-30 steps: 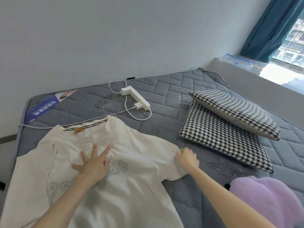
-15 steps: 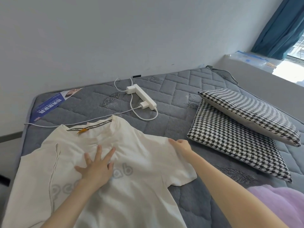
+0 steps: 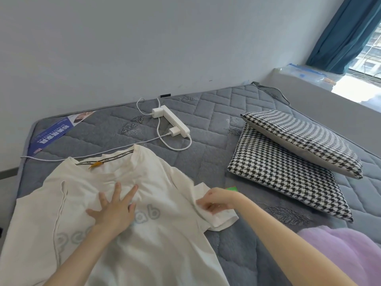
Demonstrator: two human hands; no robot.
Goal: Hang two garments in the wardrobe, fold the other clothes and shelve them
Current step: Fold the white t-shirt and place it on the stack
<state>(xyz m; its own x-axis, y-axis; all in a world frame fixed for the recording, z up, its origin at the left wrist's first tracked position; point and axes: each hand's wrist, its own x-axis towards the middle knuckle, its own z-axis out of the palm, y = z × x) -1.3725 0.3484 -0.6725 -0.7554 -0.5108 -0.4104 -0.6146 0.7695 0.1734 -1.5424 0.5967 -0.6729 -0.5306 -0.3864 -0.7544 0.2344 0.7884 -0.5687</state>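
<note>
While partly hidden under left hand (image 3: 115,207), T-shirt (image 3: 165,240) lettering illegible.

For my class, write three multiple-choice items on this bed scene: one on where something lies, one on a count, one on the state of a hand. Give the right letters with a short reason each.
1. Where does the white power strip lie?
A. On the mattress, beyond the T-shirt's collar
B. On top of the pillows
C. On the window ledge

2. How many houndstooth pillows are there?
A. One
B. Two
C. Four

3. What is the left hand doing?
A. Holding a hanger
B. Lifting a pillow
C. Lying flat, fingers spread, on the white T-shirt

Answers:
1 A: the strip rests on the quilted grey surface near the wall.
2 B: one pillow leans on the other.
3 C: the palm presses the shirt's chest, while the right hand grips the sleeve.
</note>
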